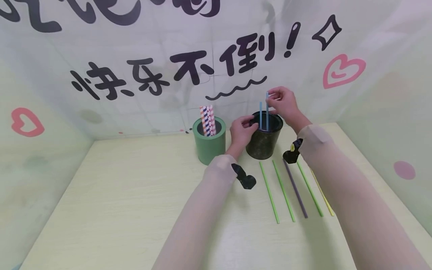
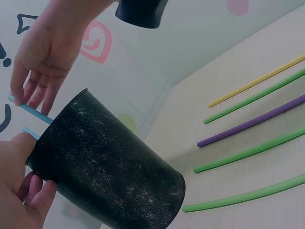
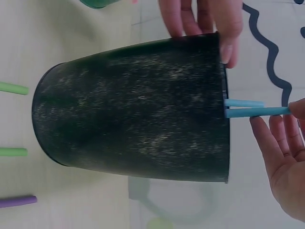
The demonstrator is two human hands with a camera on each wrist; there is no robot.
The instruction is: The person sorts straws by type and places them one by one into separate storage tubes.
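Observation:
In the head view a dark, speckled pot (image 1: 262, 147) stands upright on the table. My left hand (image 1: 241, 131) grips its rim, the thumb over the edge and the fingers against the outer wall, as the right wrist view also shows. Above the pot, my right hand (image 1: 285, 103) pinches the upper end of a blue straw (image 3: 257, 112) between thumb and fingers. The straw's lower part is inside the pot, hidden by its wall in both wrist views. A second blue straw (image 1: 260, 112) stands in the pot close beside the first, with no fingers on it.
A green cup (image 1: 210, 150) holding patterned paper straws (image 1: 207, 120) stands left of the pot. In front of the pot lie green straws (image 1: 283, 191), a purple straw (image 1: 295, 189) and a yellow straw (image 2: 257, 81), roughly side by side. A printed backdrop (image 1: 148, 112) rises behind.

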